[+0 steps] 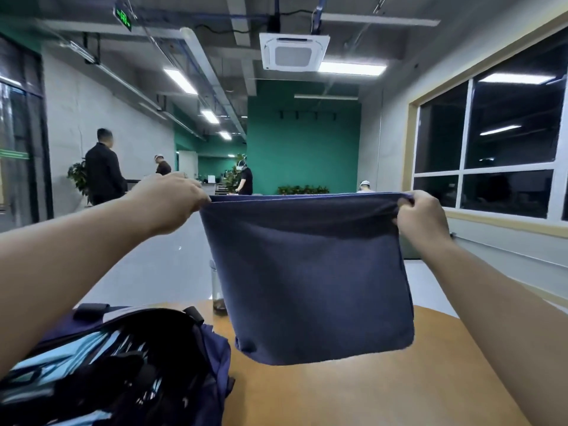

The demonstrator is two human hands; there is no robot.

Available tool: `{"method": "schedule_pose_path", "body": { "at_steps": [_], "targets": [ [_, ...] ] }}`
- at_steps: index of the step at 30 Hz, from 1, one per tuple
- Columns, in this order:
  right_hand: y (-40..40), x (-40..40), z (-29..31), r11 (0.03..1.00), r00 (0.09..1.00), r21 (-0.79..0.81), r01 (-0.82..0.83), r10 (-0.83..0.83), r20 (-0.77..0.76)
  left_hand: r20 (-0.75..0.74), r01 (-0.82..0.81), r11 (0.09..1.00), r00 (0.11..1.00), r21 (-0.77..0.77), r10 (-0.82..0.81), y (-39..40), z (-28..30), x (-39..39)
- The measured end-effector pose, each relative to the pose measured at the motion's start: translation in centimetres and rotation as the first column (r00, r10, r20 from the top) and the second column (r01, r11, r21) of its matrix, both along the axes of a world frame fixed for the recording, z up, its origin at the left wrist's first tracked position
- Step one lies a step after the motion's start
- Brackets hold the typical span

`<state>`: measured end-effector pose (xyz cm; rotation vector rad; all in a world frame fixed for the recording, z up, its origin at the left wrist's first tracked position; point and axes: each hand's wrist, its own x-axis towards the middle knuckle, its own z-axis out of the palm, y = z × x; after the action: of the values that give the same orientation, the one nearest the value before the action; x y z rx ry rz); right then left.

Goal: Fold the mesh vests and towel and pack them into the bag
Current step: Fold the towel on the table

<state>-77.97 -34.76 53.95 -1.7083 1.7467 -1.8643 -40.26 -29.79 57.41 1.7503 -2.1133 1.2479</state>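
Note:
A dark blue towel [310, 278] hangs doubled over in the air above the wooden table [353, 395], its lower edge just clear of the tabletop. My left hand [175, 199] pinches its top left corner and my right hand [421, 216] pinches its top right corner, stretching the top edge taut. At the lower left the navy bag [212, 358] lies open, with black and light blue mesh vests [101, 364] lying in it.
A clear glass bottle [217, 290] stands on the table behind the towel's left edge. Several people stand or sit far back in the room. Windows line the right wall.

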Motion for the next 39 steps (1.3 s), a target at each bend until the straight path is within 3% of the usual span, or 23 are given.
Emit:
{"method": "schedule_pose_path", "body": {
  "at_steps": [6,8,10,11,12,13,14,15,16,17,20,24,28,31,39],
  "targets": [
    [-0.1,-0.3,0.1,0.999,0.999,-0.028,0.037,-0.037,0.016,-0.11,0.041,0.996,0.993,-0.08,-0.05,0.2,0.6,-0.7],
    [0.9,0.0,0.1,0.979,0.999,-0.204,0.029,-0.021,0.039,-0.084,0.039,0.987,0.995,-0.153,-0.052,0.3,0.5,-0.4],
    [2.2,0.5,-1.1,0.904,0.999,-0.428,-0.012,0.024,0.023,-0.037,0.153,0.932,0.984,-0.328,-0.174,0.5,-0.6,-0.2],
    [2.4,0.3,-2.2,0.906,0.998,-0.421,-0.036,0.011,-0.061,-0.007,0.231,0.908,0.968,-0.35,-0.249,0.6,-1.9,-0.2],
    [2.0,0.0,-3.6,0.967,0.974,-0.249,-0.047,-0.011,-0.228,0.078,0.29,0.915,0.957,-0.282,-0.279,0.8,-3.7,-0.3],
    [1.6,-0.2,-5.3,0.997,0.9,0.071,-0.016,0.046,-0.434,0.187,0.257,0.964,0.952,-0.064,-0.241,1.0,-5.8,-0.8],
    [1.1,-0.6,-7.1,0.919,0.815,0.389,0.063,0.178,-0.551,0.268,0.129,0.976,0.948,0.176,-0.174,1.0,-8.0,-1.2],
    [0.8,-0.9,-8.3,0.841,0.795,0.53,0.108,0.247,-0.554,0.311,-0.054,0.931,0.948,0.361,-0.065,1.1,-9.7,-1.6],
    [0.7,-1.1,-8.7,0.842,0.849,0.533,0.081,0.222,-0.479,0.327,-0.138,0.898,0.945,0.418,-0.007,0.9,-10.0,-1.9],
    [0.5,-1.4,-8.4,0.879,0.911,0.475,0.042,0.162,-0.38,0.288,-0.114,0.908,0.958,0.403,-0.007,0.4,-9.4,-2.2],
    [0.6,-1.5,-7.1,0.938,0.971,0.344,0.038,0.046,-0.234,0.248,-0.018,0.973,0.968,0.232,-0.042,-0.1,-7.1,-2.8],
    [0.6,-2.2,-6.7,0.952,0.98,0.303,0.039,0.023,-0.197,0.206,-0.003,0.989,0.978,0.148,-0.028,-0.5,-5.4,-3.0],
    [1.1,-2.2,-5.5,0.975,0.982,0.219,0.045,-0.003,-0.188,-0.036,0.118,0.99,0.993,0.082,-0.115,-0.4,-3.8,-2.8],
    [1.7,-1.8,-4.6,0.986,0.986,0.16,0.035,-0.008,-0.168,-0.134,0.158,0.987,0.979,0.041,-0.152,-0.5,-3.2,-2.6],
    [1.5,-0.5,-3.1,0.994,1.0,0.109,-0.01,0.012,-0.01,-0.101,0.042,0.997,0.994,-0.061,-0.048,-0.5,-2.7,-2.5]
  ]
}}
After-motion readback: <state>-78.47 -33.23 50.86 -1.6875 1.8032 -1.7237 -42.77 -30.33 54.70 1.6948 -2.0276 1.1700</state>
